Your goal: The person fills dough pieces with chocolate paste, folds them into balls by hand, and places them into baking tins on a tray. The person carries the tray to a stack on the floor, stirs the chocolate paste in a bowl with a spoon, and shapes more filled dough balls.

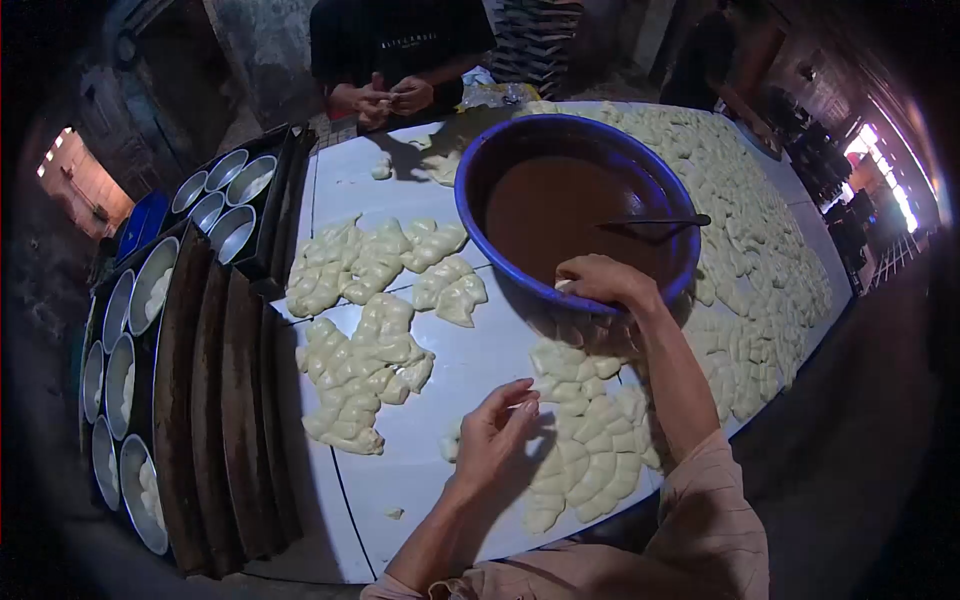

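My right hand is over the near rim of a large blue basin of brown filling. Its fingers are closed, and a small pale bit of dough shows at their tips. Lower on the white table, my left hand hovers with half-bent fingers apart and nothing visible in them. A small piece of dough lies partly behind it. Beneath my right forearm spreads a patch of flattened dough pieces. A dark-handled spoon rests in the filling against the basin's right side.
Clumps of dough lie left of the basin; many more pieces cover the right side. Metal tins in dark trays stand along the left edge. Across the table, a person's hands are together; another person stands at far right.
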Motion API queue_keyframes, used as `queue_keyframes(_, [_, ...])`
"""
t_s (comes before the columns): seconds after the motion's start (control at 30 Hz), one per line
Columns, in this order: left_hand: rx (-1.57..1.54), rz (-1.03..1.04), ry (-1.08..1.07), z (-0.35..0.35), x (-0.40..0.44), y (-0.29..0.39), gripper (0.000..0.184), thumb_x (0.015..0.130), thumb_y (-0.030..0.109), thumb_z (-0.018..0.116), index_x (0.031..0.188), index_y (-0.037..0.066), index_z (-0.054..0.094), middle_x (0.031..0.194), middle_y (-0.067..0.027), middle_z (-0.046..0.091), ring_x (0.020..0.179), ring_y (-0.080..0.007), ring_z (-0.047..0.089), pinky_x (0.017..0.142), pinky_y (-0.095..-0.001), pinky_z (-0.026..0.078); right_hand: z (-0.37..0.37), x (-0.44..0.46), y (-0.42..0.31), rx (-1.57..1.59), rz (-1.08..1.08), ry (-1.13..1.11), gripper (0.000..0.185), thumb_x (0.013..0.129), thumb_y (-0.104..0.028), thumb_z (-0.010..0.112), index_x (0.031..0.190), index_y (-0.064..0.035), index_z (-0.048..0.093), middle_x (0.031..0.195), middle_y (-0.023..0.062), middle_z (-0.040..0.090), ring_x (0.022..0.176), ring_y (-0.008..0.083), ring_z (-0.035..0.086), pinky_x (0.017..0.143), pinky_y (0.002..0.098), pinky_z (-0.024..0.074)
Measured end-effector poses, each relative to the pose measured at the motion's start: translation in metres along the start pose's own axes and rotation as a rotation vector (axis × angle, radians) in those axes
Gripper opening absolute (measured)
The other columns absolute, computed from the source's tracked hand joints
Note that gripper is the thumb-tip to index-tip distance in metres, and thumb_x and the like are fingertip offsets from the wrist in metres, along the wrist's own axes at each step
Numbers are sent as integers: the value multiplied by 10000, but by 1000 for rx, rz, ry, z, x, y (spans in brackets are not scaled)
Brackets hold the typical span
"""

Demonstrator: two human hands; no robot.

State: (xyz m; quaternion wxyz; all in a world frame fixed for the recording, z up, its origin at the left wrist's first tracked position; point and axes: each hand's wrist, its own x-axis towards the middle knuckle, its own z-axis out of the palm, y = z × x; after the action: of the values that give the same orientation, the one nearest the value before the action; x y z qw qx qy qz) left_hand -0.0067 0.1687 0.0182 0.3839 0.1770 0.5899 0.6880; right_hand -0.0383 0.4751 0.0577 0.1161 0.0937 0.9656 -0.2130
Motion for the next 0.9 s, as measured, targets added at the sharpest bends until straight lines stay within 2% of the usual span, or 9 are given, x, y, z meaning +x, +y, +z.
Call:
queue_keyframes(0.03, [4,2,-7,-2,-1,-1,381,974,151,611,1303,-27,537,1152,-163,660,1021,-205,654,908,-320,530,-4,-5,-2,81,6,82,249,862,-224,614,990,-15,656,909,161,705,846,311,689,766,414,526])
queue_keyframes(0.17, [7,-20,-6,1,4,0,364,971,153,617,1278,-30,553,1151,-158,661,1026,-204,654,920,-325,527,-25,-25,-22,1220,54,2,162,941,-204,631,902,-49,603,726,10,603,606,76,592,522,224,479])
queue_keyframes(0.37, [-329,20,-93,26,24,15,479,1032,318,493,1399,11,473,1341,-134,554,1240,-213,547,970,-379,488,3,-64,-84,1590,2,154,117,945,-168,630,970,-66,580,756,-3,623,620,61,614,532,179,485])
queue_keyframes(0.53, [-652,-67,9,12,9,-2,392,1010,313,537,1255,9,575,1202,-85,631,1060,-158,618,969,-358,482,71,-86,-104,1743,-31,131,114,964,-176,587,1005,-70,580,852,-22,606,703,57,571,628,175,465])
queue_keyframes(0.63, [-606,-88,165,-7,-8,-12,319,965,245,622,1171,2,627,1057,-68,686,919,-140,659,882,-303,524,93,-104,-133,1635,28,167,157,929,-172,599,1035,-58,582,946,6,610,847,91,582,734,232,483])
queue_keyframes(0.67, [-584,-100,213,-14,-10,-17,311,952,229,646,1162,0,632,1040,-68,690,889,-132,665,840,-287,541,105,-108,-122,1516,-14,112,273,846,-104,654,1099,-39,576,1090,65,586,978,128,576,839,287,486])
queue_keyframes(0.73, [-506,-115,350,-25,-17,-19,311,943,215,664,1150,-15,634,995,-66,699,849,-118,670,752,-251,554,125,-110,-131,987,-131,335,434,798,-81,725,1199,-18,568,1192,116,553,1005,174,599,884,312,493])
queue_keyframes(0.83, [-400,-118,406,-30,-27,-13,297,923,153,691,1165,-20,672,997,-84,697,830,-92,650,701,-206,535,134,-119,-161,606,-217,518,536,779,-69,760,1277,-38,563,1264,141,516,1029,226,612,899,342,505])
queue_keyframes(0.9, [-314,-23,410,-31,-32,-14,326,915,162,705,1190,-10,675,954,-64,701,781,-67,624,635,-191,499,146,-119,-171,550,-173,592,424,806,-96,750,1211,-40,635,1217,135,554,994,254,626,831,341,531])
